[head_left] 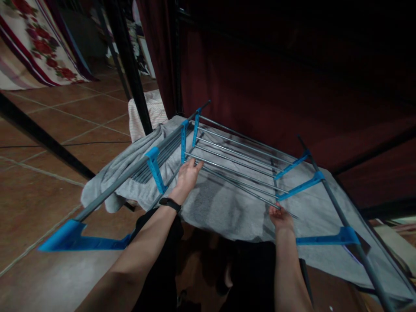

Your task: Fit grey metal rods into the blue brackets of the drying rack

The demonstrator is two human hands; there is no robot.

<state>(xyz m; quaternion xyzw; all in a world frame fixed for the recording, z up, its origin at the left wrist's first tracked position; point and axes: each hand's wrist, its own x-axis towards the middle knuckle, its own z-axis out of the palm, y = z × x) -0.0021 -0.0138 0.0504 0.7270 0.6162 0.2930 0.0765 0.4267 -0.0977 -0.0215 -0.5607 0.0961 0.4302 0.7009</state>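
Observation:
A partly assembled rack of grey tubes with blue plastic brackets [156, 171] lies across a grey blanket [224, 208]. Several thin metal rods [240, 147] span between the brackets on its left and right sides. My left hand [187, 177], with a black band at the wrist, closes its fingers on the left end of the nearest metal rod, beside a blue bracket [183, 141]. At that rod's right end, my right hand [281, 217] pinches it from below, just under another blue bracket [300, 186]. The exact fit of the rod ends is too small to make out.
A bundle of loose metal rods [162, 151] rests on the blanket at the left. Dark metal posts [130, 65] rise at the left, and a dark red curtain [260, 86] hangs behind. Tiled floor [58, 173] and a floral cloth [45, 43] lie farther left.

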